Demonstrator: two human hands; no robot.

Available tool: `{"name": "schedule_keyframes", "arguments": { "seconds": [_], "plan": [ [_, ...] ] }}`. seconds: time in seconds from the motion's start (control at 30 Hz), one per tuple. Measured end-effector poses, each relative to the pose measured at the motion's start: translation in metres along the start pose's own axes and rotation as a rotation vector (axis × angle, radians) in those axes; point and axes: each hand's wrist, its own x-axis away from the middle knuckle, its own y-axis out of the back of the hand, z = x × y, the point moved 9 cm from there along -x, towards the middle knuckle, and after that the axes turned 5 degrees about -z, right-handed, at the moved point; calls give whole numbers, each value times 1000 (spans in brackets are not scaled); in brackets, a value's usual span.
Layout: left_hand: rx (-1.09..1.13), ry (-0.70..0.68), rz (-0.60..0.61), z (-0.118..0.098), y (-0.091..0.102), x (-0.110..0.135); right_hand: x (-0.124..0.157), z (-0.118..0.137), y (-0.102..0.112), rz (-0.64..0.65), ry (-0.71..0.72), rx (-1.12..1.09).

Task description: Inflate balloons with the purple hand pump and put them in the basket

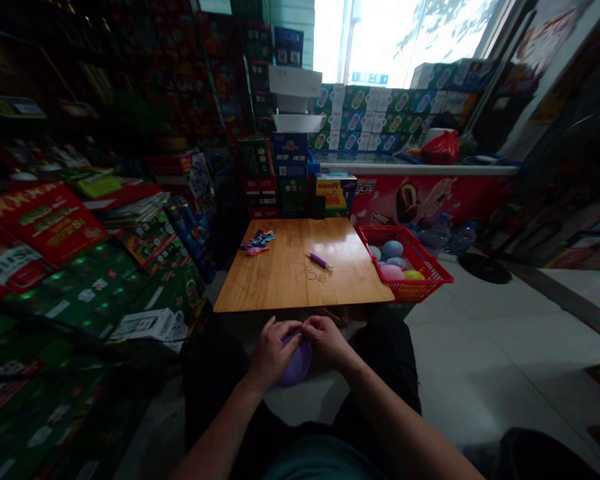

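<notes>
Between my knees, in front of the table's near edge, is an inflated purple balloon (296, 368). My left hand (275, 350) is wrapped over its top and left side, fingers closed on it. My right hand (327, 339) pinches at the balloon's neck, close against the left fingertips; the neck itself is hidden by the fingers. On the wooden table (280, 287) lie a purple hand pump (320, 260), some thin rubber bands (314, 274) and a small pile of uninflated balloons (258, 243) at the far left.
A red plastic basket (420, 291) holding several inflated balloons (393, 249) stands at the table's right. Stacked beer cartons (85, 293) crowd the left side. Behind the table are more boxes (293, 160) and a chest freezer (430, 197). Water bottles (463, 237) stand on the floor at right.
</notes>
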Motion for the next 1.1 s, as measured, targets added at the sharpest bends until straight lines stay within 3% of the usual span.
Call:
{"name": "schedule_keyframes", "arguments": {
  "seconds": [0.2,0.37,0.47,0.67,0.77,0.93,1.1],
  "plan": [
    [0,13,-2,13,5,-12,-14,8,0,5,41,190],
    [34,64,-40,40,11,-17,-38,6,-9,126,34,337],
    [83,139,-56,58,12,-20,-77,10,2,118,33,576],
    [177,235,-37,80,10,-29,-191,35,57,-186,61,871],
    [216,264,-28,89,9,-34,-235,33,71,-266,24,983],
    [260,335,-50,106,11,-42,-282,16,73,-309,-43,1091],
    [301,383,-47,114,9,-49,-308,1,71,-303,-92,1129]
  ]
}}
